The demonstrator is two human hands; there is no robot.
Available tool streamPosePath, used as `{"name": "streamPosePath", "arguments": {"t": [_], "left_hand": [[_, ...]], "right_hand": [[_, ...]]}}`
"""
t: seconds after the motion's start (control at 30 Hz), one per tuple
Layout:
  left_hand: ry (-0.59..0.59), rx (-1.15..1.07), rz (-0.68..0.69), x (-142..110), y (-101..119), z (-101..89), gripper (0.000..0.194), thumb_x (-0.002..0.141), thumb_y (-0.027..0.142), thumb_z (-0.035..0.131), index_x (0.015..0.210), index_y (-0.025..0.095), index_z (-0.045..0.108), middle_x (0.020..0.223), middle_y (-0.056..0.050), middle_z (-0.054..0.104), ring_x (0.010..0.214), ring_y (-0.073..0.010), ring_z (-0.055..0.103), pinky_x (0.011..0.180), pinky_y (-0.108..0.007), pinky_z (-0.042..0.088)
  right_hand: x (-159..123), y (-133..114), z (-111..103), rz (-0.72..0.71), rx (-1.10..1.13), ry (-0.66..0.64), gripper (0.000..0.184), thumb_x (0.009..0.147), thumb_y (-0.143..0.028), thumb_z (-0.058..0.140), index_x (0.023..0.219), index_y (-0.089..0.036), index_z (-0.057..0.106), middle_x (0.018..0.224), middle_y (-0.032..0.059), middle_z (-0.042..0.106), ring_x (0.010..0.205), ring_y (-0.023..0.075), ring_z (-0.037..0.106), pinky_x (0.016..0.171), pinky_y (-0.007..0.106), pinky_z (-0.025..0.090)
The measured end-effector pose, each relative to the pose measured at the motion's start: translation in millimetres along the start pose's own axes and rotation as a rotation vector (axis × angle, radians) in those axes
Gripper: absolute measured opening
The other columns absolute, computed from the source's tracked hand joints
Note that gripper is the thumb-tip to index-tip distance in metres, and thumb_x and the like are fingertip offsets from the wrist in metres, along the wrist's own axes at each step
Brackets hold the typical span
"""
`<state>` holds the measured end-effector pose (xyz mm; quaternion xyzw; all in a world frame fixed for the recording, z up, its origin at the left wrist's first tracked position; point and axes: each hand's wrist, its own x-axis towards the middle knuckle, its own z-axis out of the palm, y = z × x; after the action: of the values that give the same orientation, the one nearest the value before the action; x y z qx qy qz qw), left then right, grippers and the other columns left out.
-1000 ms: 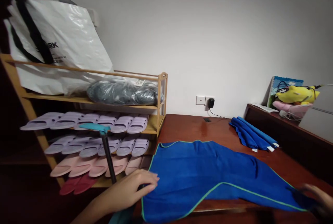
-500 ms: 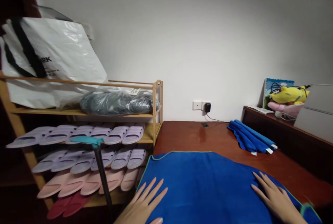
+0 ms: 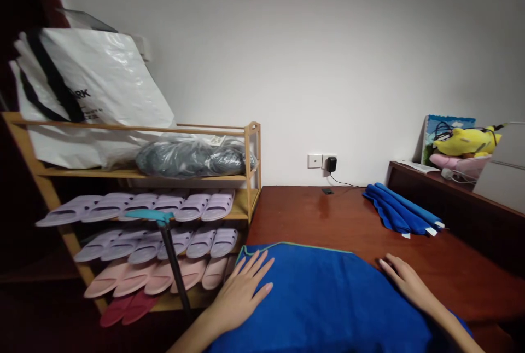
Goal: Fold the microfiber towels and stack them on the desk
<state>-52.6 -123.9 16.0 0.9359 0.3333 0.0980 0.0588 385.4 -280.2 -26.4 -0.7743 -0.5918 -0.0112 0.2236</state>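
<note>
A blue cloth (image 3: 320, 298) with a thin green edge lies spread over the near part of the brown wooden table, running out of view at the bottom. My left hand (image 3: 244, 290) rests flat on its left side, fingers stretched toward the far left corner. At the cloth's right side, my right hand (image 3: 406, 282) reaches just past the edge. Its thumb and fingers are apart, slightly bent, with nothing visible between them. Folded blue cloths (image 3: 402, 210) with white tags lie farther back on the right.
On the left stands a wooden rack (image 3: 249, 172) with rows of slippers (image 3: 217, 205) and a white bag (image 3: 102, 79). A black pole with a teal top (image 3: 151, 215) rises before it. A black plug (image 3: 331, 165) is in the wall. A raised ledge (image 3: 410, 178) borders the right.
My left hand has slid forward along the cloth toward its far left corner. My right hand has shifted forward and inward to the right edge. The view has turned slightly left.
</note>
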Motion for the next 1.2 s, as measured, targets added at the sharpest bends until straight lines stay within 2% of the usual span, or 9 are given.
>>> {"name": "streamPosePath", "arguments": {"t": [0.1, 0.23, 0.37, 0.53, 0.6, 0.7, 0.87, 1.03, 1.2], "left_hand": [[0.005, 0.011, -0.007, -2.4, -2.3, 2.7, 0.053, 0.095, 0.055, 0.032, 0.143, 0.033, 0.031, 0.15, -0.001, 0.025, 0.138, -0.0265, 0.021, 0.111, -0.05, 0.019], [0.007, 0.005, 0.006, -1.7, -4.4, 4.8, 0.053, 0.095, 0.055, 0.033, 0.143, 0.033, 0.031, 0.15, -0.001, 0.026, 0.138, -0.0275, 0.021, 0.111, -0.05, 0.019], [-0.006, -0.001, -0.001, 4.2, -5.1, 5.5, 0.054, 0.095, 0.056, 0.032, 0.144, 0.033, 0.03, 0.15, -0.001, 0.026, 0.138, -0.0261, 0.02, 0.111, -0.048, 0.018], [-0.038, 0.029, -0.04, 27.1, -3.1, 5.5, 0.058, 0.094, 0.059, 0.026, 0.144, 0.031, 0.029, 0.151, -0.003, 0.023, 0.139, -0.0253, 0.018, 0.111, -0.048, 0.017], [-0.028, 0.049, -0.061, 36.4, -4.5, 4.8, 0.059, 0.094, 0.06, 0.025, 0.144, 0.029, 0.03, 0.151, -0.004, 0.024, 0.139, -0.0258, 0.018, 0.111, -0.048, 0.017], [-0.018, 0.057, -0.068, 43.8, -10.1, 3.7, 0.058, 0.094, 0.06, 0.026, 0.144, 0.03, 0.031, 0.15, -0.003, 0.026, 0.139, -0.0251, 0.02, 0.11, -0.048, 0.018], [-0.001, 0.047, -0.036, 47.8, -21.8, 5.9, 0.055, 0.094, 0.059, 0.03, 0.143, 0.033, 0.031, 0.15, -0.001, 0.027, 0.138, -0.0245, 0.022, 0.11, -0.047, 0.019], [0.004, 0.052, -0.023, 54.8, -25.6, 7.5, 0.054, 0.094, 0.057, 0.033, 0.143, 0.035, 0.03, 0.149, -0.001, 0.029, 0.137, -0.0253, 0.026, 0.11, -0.046, 0.022], [-0.035, 0.08, -0.049, 59.7, -19.4, 5.4, 0.053, 0.095, 0.055, 0.032, 0.144, 0.034, 0.029, 0.149, 0.0, 0.027, 0.137, -0.0255, 0.023, 0.11, -0.048, 0.022]], "right_hand": [[-15.2, 0.5, -7.5, -0.065, 0.059, -0.086, 0.043, 0.089, -0.058, 0.031, 0.093, -0.022, 0.055, 0.097, 0.0075, 0.064, 0.091, 0.0211, 0.059, 0.082, 0.03, 0.044], [-10.8, 16.5, -27.0, -0.038, -0.034, -0.106, 0.035, 0.093, -0.049, 0.026, 0.083, -0.023, 0.049, 0.079, 0.0033, 0.064, 0.074, 0.0173, 0.061, 0.065, 0.025, 0.042], [30.0, 43.6, -62.2, 0.11, -0.214, 0.066, 0.03, 0.091, -0.044, 0.027, 0.083, -0.022, 0.046, 0.071, 0.0039, 0.06, 0.065, 0.0192, 0.059, 0.055, 0.026, 0.034], [102.2, 42.2, -93.7, 0.198, -0.339, 0.28, 0.05, 0.093, -0.052, 0.015, 0.1, -0.017, 0.05, 0.092, 0.0144, 0.06, 0.08, 0.026, 0.059, 0.063, 0.032, 0.036], [117.6, 33.6, -85.7, 0.154, -0.341, 0.28, 0.055, 0.092, -0.054, 0.015, 0.105, -0.015, 0.051, 0.102, 0.0164, 0.058, 0.094, 0.0279, 0.057, 0.074, 0.036, 0.039], [113.1, 28.8, -52.6, 0.049, -0.304, 0.182, 0.058, 0.091, -0.056, 0.021, 0.116, -0.015, 0.052, 0.118, 0.0158, 0.054, 0.11, 0.0265, 0.051, 0.09, 0.038, 0.038], [78.4, 57.6, -1.3, -0.007, -0.204, -0.067, 0.055, 0.087, -0.064, 0.027, 0.132, -0.037, 0.044, 0.137, -0.0011, 0.046, 0.125, 0.0197, 0.043, 0.102, 0.039, 0.036], [95.3, 100.7, 4.8, 0.158, -0.177, -0.108, 0.067, 0.086, -0.067, 0.022, 0.139, -0.028, 0.038, 0.149, 0.0053, 0.025, 0.134, 0.0249, 0.031, 0.109, 0.05, 0.023], [135.4, 120.5, 11.9, 0.206, -0.157, -0.136, 0.075, 0.083, -0.07, 0.02, 0.142, -0.024, 0.033, 0.15, 0.0056, 0.019, 0.135, 0.0281, 0.027, 0.109, 0.052, 0.02]]}}
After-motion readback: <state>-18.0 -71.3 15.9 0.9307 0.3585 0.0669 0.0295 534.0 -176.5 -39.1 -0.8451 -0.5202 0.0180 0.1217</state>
